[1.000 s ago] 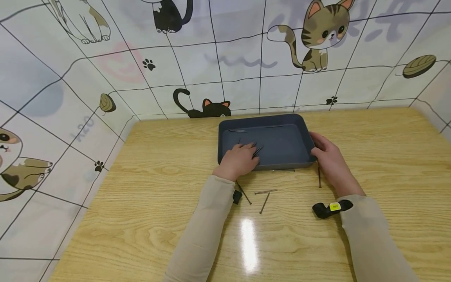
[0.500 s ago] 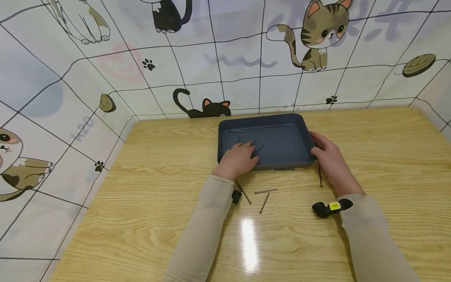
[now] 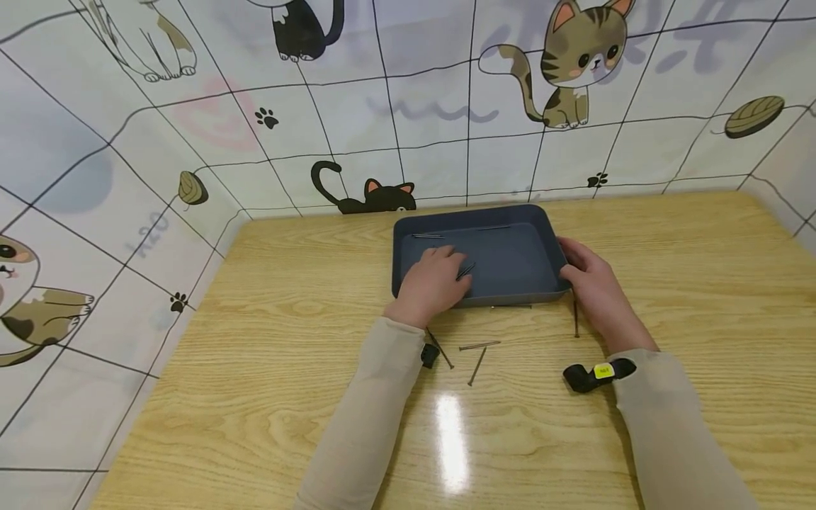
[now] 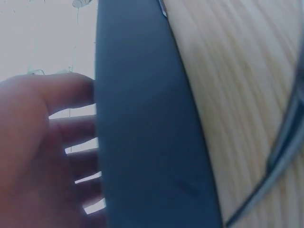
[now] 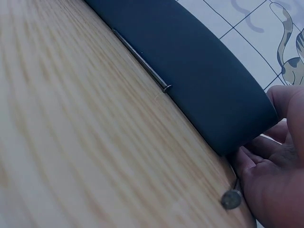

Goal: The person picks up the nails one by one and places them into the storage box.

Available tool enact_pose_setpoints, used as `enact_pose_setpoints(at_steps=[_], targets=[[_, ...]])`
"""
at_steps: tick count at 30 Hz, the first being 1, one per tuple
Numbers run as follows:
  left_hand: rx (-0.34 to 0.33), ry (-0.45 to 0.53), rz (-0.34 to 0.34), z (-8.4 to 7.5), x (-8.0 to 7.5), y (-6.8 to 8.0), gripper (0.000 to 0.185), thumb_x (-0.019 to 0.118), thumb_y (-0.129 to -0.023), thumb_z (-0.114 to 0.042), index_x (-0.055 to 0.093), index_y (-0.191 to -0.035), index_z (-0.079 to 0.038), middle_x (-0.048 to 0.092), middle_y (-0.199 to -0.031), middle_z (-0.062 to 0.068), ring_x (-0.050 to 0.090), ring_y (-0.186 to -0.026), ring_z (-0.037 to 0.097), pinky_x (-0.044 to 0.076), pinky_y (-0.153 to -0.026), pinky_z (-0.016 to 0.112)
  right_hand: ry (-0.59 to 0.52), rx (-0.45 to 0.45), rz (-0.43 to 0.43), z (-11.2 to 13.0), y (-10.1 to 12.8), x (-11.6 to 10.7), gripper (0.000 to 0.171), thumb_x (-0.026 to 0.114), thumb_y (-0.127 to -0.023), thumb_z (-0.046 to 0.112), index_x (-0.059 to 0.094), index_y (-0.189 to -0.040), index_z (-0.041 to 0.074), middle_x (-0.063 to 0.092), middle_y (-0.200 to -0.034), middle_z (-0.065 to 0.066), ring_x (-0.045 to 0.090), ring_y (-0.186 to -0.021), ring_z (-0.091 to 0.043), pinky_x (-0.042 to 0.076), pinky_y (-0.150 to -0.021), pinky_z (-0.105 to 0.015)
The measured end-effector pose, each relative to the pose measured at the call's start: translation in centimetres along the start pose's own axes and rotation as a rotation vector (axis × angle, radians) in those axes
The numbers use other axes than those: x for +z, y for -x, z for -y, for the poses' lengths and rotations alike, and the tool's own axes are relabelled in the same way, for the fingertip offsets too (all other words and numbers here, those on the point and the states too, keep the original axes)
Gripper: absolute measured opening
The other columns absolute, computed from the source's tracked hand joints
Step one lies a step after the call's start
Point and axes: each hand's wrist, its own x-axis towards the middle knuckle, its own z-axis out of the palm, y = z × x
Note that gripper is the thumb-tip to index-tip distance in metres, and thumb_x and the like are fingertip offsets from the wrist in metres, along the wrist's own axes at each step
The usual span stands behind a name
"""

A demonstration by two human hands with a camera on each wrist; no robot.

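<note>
A dark blue-grey rectangular tray [image 3: 519, 265] stands on the table with several nails in it. My left hand [image 3: 430, 287] reaches over its front left wall, fingers spread low over the tray floor. In the left wrist view the fingers [image 4: 76, 130] are apart from one another, their tips hidden behind the tray wall [image 4: 147, 118]. Thin dark nails [image 3: 467, 270] show beside the thumb, inside the tray. My right hand [image 3: 596, 290] grips the tray's right front corner, with the thumb at the rim and the fingers around the outside. One nail [image 3: 576, 319] lies beside this hand.
On the wooden table [image 3: 268, 354], a nail [image 3: 511, 307] lies along the tray's front wall. Nearer are another nail [image 3: 479, 346], a slanting nail [image 3: 477, 366] and one nail [image 3: 441, 350] by the left wrist. A cat-patterned wall covering [image 3: 440, 163] stands close behind the tray.
The left hand's fingertips have shifted slightly up and farther over the tray, covering the nails that showed by them before. The right hand keeps its grip on the tray corner.
</note>
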Motion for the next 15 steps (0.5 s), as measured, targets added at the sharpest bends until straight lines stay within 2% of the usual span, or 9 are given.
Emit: enact_pose_setpoints(at_steps=[4, 10, 12, 15], targets=[[0.041, -0.026, -0.088, -0.9, -0.3, 0.3, 0.038, 0.045, -0.093, -0.035, 0.05, -0.127, -0.02, 0.043, -0.131, 0.002, 0.036, -0.12, 0.02, 0.037, -0.093, 0.033, -0.002, 0.001, -0.001, 0.0, 0.0, 0.0, 0.054, 0.036, -0.091, 0.007, 0.022, -0.143, 0.014, 0.024, -0.144, -0.007, 0.027, -0.129, -0.019, 0.033, -0.089, -0.021], [0.14, -0.025, -0.26, -2.5, -0.7, 0.8, 0.027, 0.05, -0.091, -0.03, 0.059, -0.115, -0.02, 0.051, -0.11, -0.002, 0.044, -0.096, 0.014, 0.042, -0.074, 0.023, -0.009, 0.01, 0.01, 0.1, 0.1, -0.1, 0.055, 0.036, -0.091, 0.007, 0.021, -0.143, 0.014, 0.022, -0.145, -0.007, 0.026, -0.13, -0.018, 0.032, -0.092, -0.026], [0.173, -0.026, -0.282, -3.0, -0.9, 1.0, 0.025, 0.05, -0.091, -0.028, 0.06, -0.113, -0.02, 0.052, -0.106, -0.003, 0.044, -0.092, 0.013, 0.042, -0.069, 0.021, -0.018, 0.008, 0.012, 0.1, 0.0, -0.1, 0.054, 0.036, -0.091, 0.007, 0.021, -0.143, 0.014, 0.022, -0.145, -0.007, 0.026, -0.13, -0.018, 0.032, -0.092, -0.025], [0.217, -0.029, -0.271, -3.8, -0.9, 1.1, 0.024, 0.049, -0.091, -0.026, 0.06, -0.112, -0.02, 0.053, -0.101, -0.005, 0.046, -0.085, 0.01, 0.041, -0.063, 0.019, -0.038, 0.011, 0.014, 0.1, 0.0, 0.0, 0.054, 0.036, -0.091, 0.007, 0.022, -0.143, 0.014, 0.023, -0.145, -0.007, 0.027, -0.129, -0.018, 0.033, -0.091, -0.024]])
